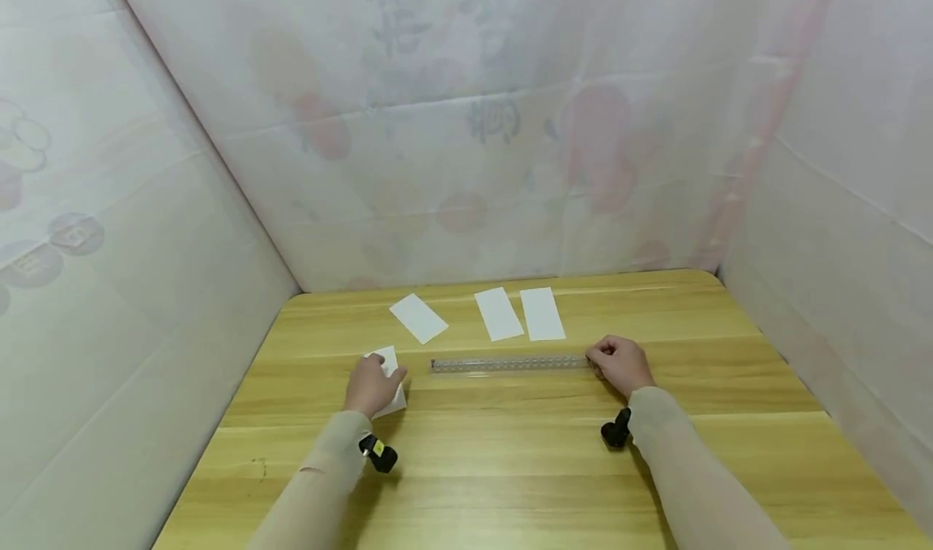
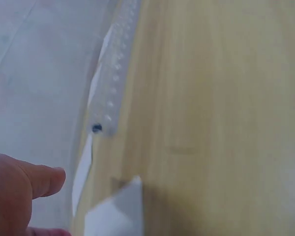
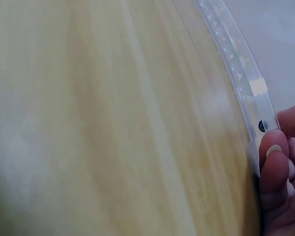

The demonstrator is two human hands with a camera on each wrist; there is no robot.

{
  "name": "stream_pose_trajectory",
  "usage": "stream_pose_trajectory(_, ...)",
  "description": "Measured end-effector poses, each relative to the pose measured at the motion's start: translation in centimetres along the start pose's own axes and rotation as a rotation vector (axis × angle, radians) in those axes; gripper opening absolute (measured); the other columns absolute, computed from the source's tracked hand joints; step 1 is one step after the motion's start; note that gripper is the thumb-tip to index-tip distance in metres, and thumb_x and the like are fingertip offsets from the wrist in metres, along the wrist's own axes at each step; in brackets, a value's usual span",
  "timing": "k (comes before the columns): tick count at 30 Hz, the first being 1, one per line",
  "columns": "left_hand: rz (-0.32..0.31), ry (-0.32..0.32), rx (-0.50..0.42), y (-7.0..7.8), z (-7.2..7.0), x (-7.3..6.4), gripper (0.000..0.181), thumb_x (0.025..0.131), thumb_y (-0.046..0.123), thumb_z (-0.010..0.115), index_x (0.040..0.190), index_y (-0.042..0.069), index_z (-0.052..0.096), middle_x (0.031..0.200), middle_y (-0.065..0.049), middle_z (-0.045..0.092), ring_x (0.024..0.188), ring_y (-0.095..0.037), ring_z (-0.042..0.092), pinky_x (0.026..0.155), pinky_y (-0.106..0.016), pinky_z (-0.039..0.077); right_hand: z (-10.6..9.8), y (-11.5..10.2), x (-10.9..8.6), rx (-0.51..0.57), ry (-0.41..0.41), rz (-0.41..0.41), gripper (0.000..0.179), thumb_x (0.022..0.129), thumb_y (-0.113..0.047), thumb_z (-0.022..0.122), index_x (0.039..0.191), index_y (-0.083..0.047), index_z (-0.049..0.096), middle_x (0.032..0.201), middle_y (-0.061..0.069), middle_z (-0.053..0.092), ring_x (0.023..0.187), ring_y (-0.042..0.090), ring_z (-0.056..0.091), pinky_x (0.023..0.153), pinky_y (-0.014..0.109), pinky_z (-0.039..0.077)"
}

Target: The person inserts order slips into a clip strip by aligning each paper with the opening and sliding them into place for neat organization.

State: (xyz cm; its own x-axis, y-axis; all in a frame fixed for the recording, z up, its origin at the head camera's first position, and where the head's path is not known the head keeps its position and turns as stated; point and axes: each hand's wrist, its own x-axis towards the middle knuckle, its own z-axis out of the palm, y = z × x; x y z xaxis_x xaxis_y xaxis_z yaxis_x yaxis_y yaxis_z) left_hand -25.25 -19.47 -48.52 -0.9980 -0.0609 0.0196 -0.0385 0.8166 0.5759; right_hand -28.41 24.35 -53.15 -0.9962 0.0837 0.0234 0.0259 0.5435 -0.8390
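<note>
**Clear strip pinched at its right end, cards lying apart from it**

Head view: the strip lies crosswise on the wooden table. The right hand has its right end between thumb and fingers. The left hand, thumb spread from its fingers, is over a near card; I cannot tell whether it touches it. Beyond the strip lie a left card, a middle card and a right card. I judge the handling of strip and cards unfinished; how much is left is unclear.

Left wrist view: thumb and fingers stand apart, with no grip visible. The strip's left end, with a dark spot, is free.

Right wrist view: fingertips pinch the strip beside a dark dot. It is see-through, with a row of bumps; whether it is a container holding anything, I cannot tell.
</note>
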Motion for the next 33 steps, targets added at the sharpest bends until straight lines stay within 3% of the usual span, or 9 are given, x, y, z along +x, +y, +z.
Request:
stream_pose_trajectory(4,-0.051,0.024,0.154,-1.4,-0.4,-1.6,0.071,0.09,0.044,0.062,0.123,-0.017,0.05,0.12,-0.033,0.049,0.109,-0.045,0.047,0.086,-0.055,0.044,0.0,-0.6,0.0,0.033,0.011,0.002,0.02,0.094,-0.025,0.06,0.092,-0.005,0.064,0.073,0.011,0.064,0.062,0.026,0.059,0.063,0.035,0.048)
stream_pose_trajectory(7,-0.084,0.017,0.221,-2.0,-0.3,-3.0,0.077,0.087,0.05,0.064,0.121,-0.018,0.05,0.119,-0.032,0.047,0.104,-0.043,0.046,0.082,-0.054,0.044,0.0,-0.5,0.1,0.105,-0.002,0.029,0.024,0.094,-0.027,0.062,0.096,-0.003,0.063,0.079,0.013,0.064,0.064,0.025,0.06,0.06,0.034,0.05)
stream_pose_trajectory(11,-0.061,0.027,0.277,-2.3,0.2,-4.0,0.085,0.085,0.057,0.063,0.123,-0.017,0.05,0.119,-0.032,0.048,0.104,-0.043,0.046,0.082,-0.054,0.044,-0.3,0.0,0.0,0.205,-0.034,0.066,0.031,0.094,-0.03,0.063,0.101,0.0,0.062,0.085,0.015,0.062,0.067,0.025,0.061,0.058,0.033,0.053)
stream_pose_trajectory(13,-0.045,0.04,0.286,-2.3,0.3,-4.2,0.087,0.084,0.06,0.063,0.123,-0.017,0.05,0.119,-0.031,0.048,0.103,-0.044,0.047,0.081,-0.055,0.044,-0.5,0.2,0.1,0.193,-0.051,0.062,0.031,0.094,-0.031,0.063,0.101,0.0,0.063,0.084,0.015,0.062,0.067,0.025,0.06,0.06,0.033,0.053)
stream_pose_trajectory(16,-0.052,0.051,0.304,-2.4,0.5,-4.4,0.089,0.082,0.064,0.062,0.125,-0.014,0.051,0.119,-0.03,0.047,0.103,-0.043,0.046,0.079,-0.056,0.044,-0.9,-0.2,0.2,0.038,-0.088,-0.02,0.027,0.095,-0.032,0.062,0.099,-0.005,0.065,0.084,0.01,0.064,0.07,0.023,0.059,0.063,0.034,0.051)
stream_pose_trajectory(22,-0.062,0.076,0.327,-2.7,0.4,-4.6,0.086,0.082,0.063,0.062,0.126,-0.01,0.052,0.118,-0.03,0.047,0.102,-0.045,0.045,0.078,-0.061,0.042,-1.1,-2.9,0.9,-0.305,-0.213,-0.254,0.015,0.092,-0.024,0.066,0.099,-0.012,0.071,0.089,0.0,0.064,0.078,0.018,0.057,0.07,0.037,0.049)
stream_pose_trajectory(28,-0.03,0.096,0.328,-2.6,0.5,-4.8,0.077,0.084,0.055,0.066,0.129,-0.006,0.053,0.118,-0.027,0.048,0.101,-0.042,0.046,0.076,-0.059,0.044,-1.4,-4.7,1.5,-0.475,-0.33,-0.357,0.02,0.089,-0.021,0.071,0.103,-0.007,0.072,0.095,0.001,0.066,0.085,0.017,0.061,0.075,0.04,0.052)
stream_pose_trajectory(33,-0.035,0.095,0.298,-2.5,0.4,-4.7,0.071,0.085,0.053,0.066,0.125,-0.005,0.055,0.117,-0.025,0.05,0.103,-0.04,0.047,0.077,-0.058,0.043,-1.5,-5.4,2.1,-0.575,-0.381,-0.415,0.011,0.088,-0.016,0.071,0.098,-0.011,0.074,0.092,-0.001,0.068,0.083,0.016,0.062,0.074,0.039,0.052)
